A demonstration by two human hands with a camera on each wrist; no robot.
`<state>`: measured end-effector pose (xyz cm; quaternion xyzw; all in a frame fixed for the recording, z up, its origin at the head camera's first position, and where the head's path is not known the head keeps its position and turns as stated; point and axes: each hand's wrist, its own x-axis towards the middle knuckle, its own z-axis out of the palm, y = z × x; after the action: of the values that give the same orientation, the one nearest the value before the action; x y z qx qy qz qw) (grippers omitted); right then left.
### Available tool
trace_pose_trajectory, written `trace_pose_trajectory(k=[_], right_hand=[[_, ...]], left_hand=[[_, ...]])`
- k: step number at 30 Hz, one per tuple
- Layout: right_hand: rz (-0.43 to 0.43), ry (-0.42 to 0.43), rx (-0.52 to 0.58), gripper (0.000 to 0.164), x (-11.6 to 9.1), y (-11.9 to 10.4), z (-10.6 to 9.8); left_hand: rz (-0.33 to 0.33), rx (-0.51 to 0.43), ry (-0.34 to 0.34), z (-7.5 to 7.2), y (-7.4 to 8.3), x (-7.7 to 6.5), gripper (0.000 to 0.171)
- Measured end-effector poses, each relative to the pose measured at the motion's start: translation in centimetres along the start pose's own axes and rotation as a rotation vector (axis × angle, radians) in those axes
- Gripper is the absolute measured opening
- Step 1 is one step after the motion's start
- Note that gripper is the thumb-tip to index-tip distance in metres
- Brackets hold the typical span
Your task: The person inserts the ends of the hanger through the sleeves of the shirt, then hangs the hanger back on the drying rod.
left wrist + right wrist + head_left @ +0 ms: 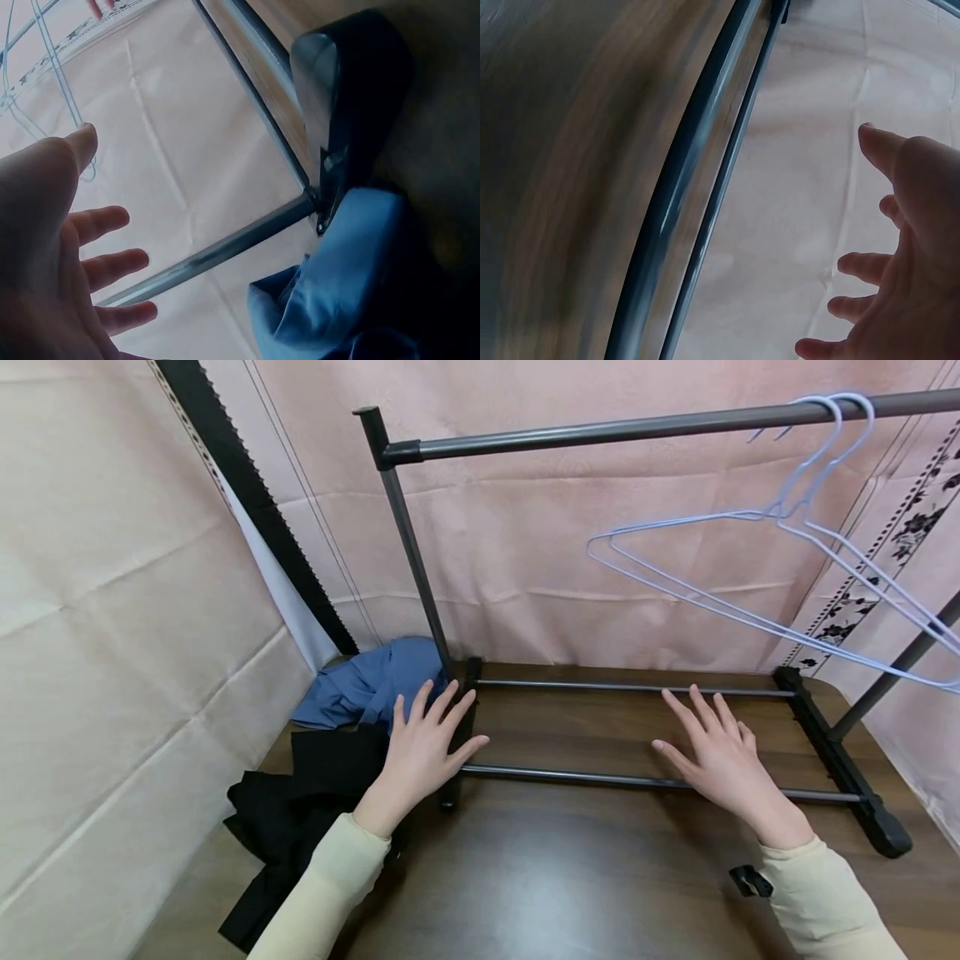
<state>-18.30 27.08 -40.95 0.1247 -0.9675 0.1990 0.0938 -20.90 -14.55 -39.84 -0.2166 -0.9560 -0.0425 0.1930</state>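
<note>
My left hand is held out with fingers spread and nothing in it, near the left foot of a dark metal clothes rack. Beside that hand lie a crumpled blue cloth and a black cloth. Over the rack's lower front bar on the right side, my right hand is also spread, its palm bare in the right wrist view. Two light blue wire hangers hang from the top rail at the right, above the right hand.
The rack stands on a brown wooden table. Pink fabric drapes behind it, and a cream cloth wall rises at the left. A small black object shows at the right wrist. The rack's right foot reaches toward the table's right edge.
</note>
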Motion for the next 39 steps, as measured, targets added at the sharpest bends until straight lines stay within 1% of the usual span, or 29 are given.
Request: trace_pose_trajectory(k=[2,5,9,12,17,24,29,34,39], right_hand=[[-0.014,-0.008,0.005,0.077,0.1,-0.3,0.2],[-0.042,-0.006,0.020,0.073,0.3,-1.0,0.4],[-0.072,0.018,0.046,0.069,0.8,-2.0,0.8],[-0.092,0.040,0.061,0.066,1.4,-2.8,1.1],[-0.142,0.106,0.114,0.062,2.8,-4.9,1.7],[-0.289,0.237,0.187,0.058,4.5,-8.0,2.8],[-0.337,0.260,0.235,0.054,5.1,-10.4,3.9],[-0.347,0.270,0.286,0.050,5.6,-12.9,5.0],[-0.373,0.252,0.358,0.048,6.1,-15.5,6.3]], left_hand=[[-0.016,-0.024,-0.009,-0.4,-0.3,-0.4,0.072],[-0.039,-0.030,-0.006,-1.2,-1.0,-1.1,0.075],[-0.073,-0.031,0.008,-2.3,-2.1,-1.9,0.082],[-0.099,-0.038,0.017,-2.9,-3.1,-2.3,0.082],[-0.143,-0.056,0.052,-4.0,-5.2,-3.5,0.079],[-0.244,-0.113,0.110,-5.4,-8.4,-5.4,0.073],[-0.316,-0.131,0.137,-6.3,-10.4,-6.8,0.070],[-0.396,-0.161,0.136,-6.8,-12.2,-7.4,0.073],[-0.493,-0.255,0.102,-6.3,-14.1,-7.8,0.084]])
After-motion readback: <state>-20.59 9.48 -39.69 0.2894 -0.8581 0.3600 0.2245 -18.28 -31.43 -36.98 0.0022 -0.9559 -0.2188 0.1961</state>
